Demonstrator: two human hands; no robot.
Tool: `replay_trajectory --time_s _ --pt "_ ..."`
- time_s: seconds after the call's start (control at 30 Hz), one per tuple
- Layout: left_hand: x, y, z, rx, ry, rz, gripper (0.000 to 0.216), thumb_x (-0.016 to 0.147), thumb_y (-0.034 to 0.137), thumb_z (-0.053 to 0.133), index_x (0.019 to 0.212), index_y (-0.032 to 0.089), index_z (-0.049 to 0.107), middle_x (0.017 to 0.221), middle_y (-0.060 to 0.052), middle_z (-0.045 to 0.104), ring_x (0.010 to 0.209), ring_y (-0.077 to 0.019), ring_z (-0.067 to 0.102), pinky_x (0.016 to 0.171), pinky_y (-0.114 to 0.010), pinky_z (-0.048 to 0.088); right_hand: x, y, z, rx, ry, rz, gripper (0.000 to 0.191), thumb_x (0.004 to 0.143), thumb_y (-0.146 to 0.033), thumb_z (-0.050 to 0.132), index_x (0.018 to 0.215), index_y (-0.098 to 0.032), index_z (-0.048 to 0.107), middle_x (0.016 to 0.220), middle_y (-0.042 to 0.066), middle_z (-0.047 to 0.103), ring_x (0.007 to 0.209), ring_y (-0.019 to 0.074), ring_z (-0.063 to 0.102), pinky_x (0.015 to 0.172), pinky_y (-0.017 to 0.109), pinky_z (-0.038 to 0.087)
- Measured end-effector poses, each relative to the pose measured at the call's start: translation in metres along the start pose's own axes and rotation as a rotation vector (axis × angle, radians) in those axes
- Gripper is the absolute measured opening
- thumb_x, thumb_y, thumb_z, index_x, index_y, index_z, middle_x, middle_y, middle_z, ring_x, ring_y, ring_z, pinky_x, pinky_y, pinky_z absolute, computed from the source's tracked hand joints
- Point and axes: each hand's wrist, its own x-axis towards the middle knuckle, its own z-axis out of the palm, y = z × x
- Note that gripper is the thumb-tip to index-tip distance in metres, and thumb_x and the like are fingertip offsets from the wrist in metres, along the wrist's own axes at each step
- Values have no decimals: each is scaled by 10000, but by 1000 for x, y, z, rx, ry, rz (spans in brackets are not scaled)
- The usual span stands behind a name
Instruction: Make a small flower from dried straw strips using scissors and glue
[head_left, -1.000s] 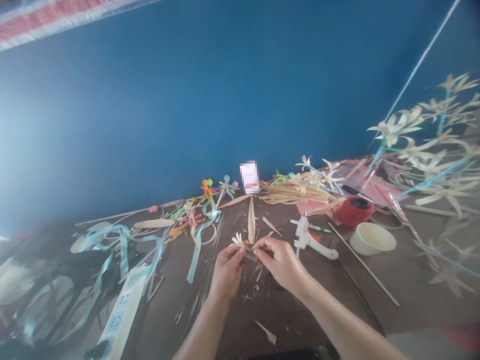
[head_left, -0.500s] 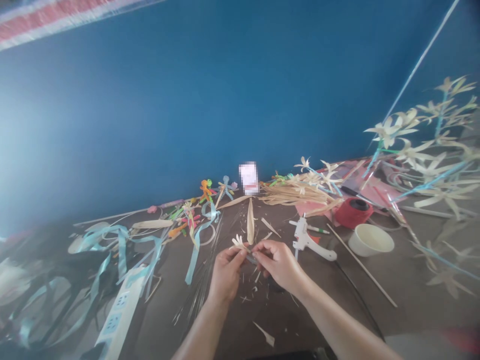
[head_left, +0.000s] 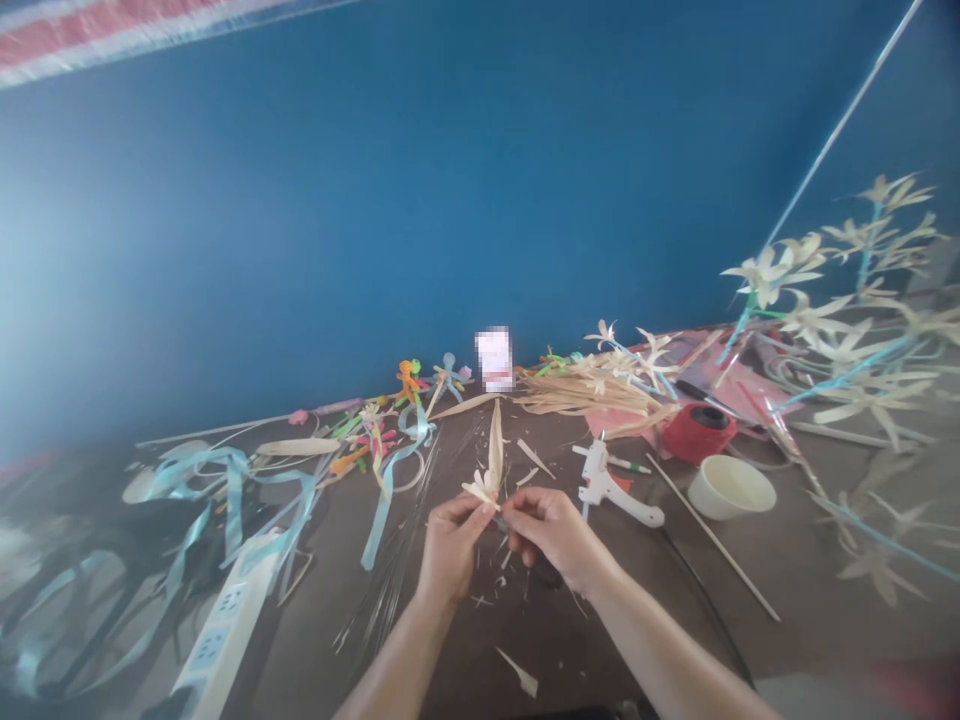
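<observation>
Between my hands, above the dark table (head_left: 450, 660), is a small pale flower (head_left: 482, 486) with petals that look like dried corn husk. My left hand (head_left: 448, 545) is closed, its thumb and fingers pinching the flower at its base. My right hand (head_left: 559, 532) is also closed, its fingertips pinched against the same base from the right. What lies right between those fingertips is partly hidden. Just beyond the flower lies a long husk piece (head_left: 496, 440). Small husk scraps (head_left: 520, 672) are scattered below and around my hands.
A white glue gun (head_left: 615, 490) lies right of my hands, near a thin stick (head_left: 712, 535), a cream cup (head_left: 731, 488) and a red roll (head_left: 699, 433). Finished flowers on stems (head_left: 847, 330) stand far right. Left are blue ribbon (head_left: 238, 490) and a power strip (head_left: 229, 615).
The flower has turned so its petals show more openly toward me, and its base sits between both hands' fingertips. The whole view has shifted slightly; the other things lie as before.
</observation>
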Motion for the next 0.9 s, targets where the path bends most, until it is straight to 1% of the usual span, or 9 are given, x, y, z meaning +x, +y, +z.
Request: replay_trajectory --time_s 0.13,0.3,0.47,0.57,0.63,0.77,0.83,0.9 --pt "1 -2 4 7 -15 3 97 615 222 701 662 137 714 724 -56 673 642 -139 565 620 -226 425 1 2 -1 50 16 6 267 687 -409 628 695 -151 560 472 -41 581 315 59 435 336 166 307" --pt "1 -3 10 4 -60 52 67 644 204 679 620 144 697 691 -31 638 661 -132 550 644 -222 414 3 7 -4 72 29 20 284 685 -419 629 694 -145 552 547 -8 634 322 58 459 334 161 295" --pt "-2 5 15 189 -115 175 118 686 201 639 580 160 673 609 -14 562 597 -130 513 563 -209 388 2 11 -9 99 -3 30 305 681 -435 631 688 -142 550 605 -4 631 332 54 473 333 160 309" --pt "-8 13 17 313 -125 269 98 687 185 637 601 180 682 650 -27 575 635 -146 526 591 -213 390 -1 12 -13 84 6 22 294 669 -425 649 745 -157 556 595 -25 607 345 60 482 338 164 322" --pt "-12 17 18 354 -122 318 71 664 163 657 610 190 695 678 -34 595 641 -145 530 602 -210 386 -4 10 -16 51 12 11 286 669 -407 655 798 -171 558 603 -32 592 370 70 496 356 173 350" --pt "-15 18 16 351 -121 403 69 624 132 687 641 193 714 691 -45 621 648 -149 544 625 -216 397 -14 -3 -20 -88 52 -63 210 726 -342 613 853 -181 566 603 -32 550 439 78 491 414 187 374" --pt "-13 15 14 403 -137 494 74 638 138 675 670 195 710 693 -41 623 653 -153 553 626 -230 416 -21 -13 -21 -180 84 -141 152 756 -297 581 850 -179 571 581 -36 511 477 83 472 452 194 372" --pt "-10 11 12 505 -161 611 76 673 144 645 701 192 697 705 -34 622 649 -149 561 614 -239 434 -26 -22 -19 -286 101 -237 100 764 -255 569 826 -177 577 630 -23 510 541 96 472 498 205 374"
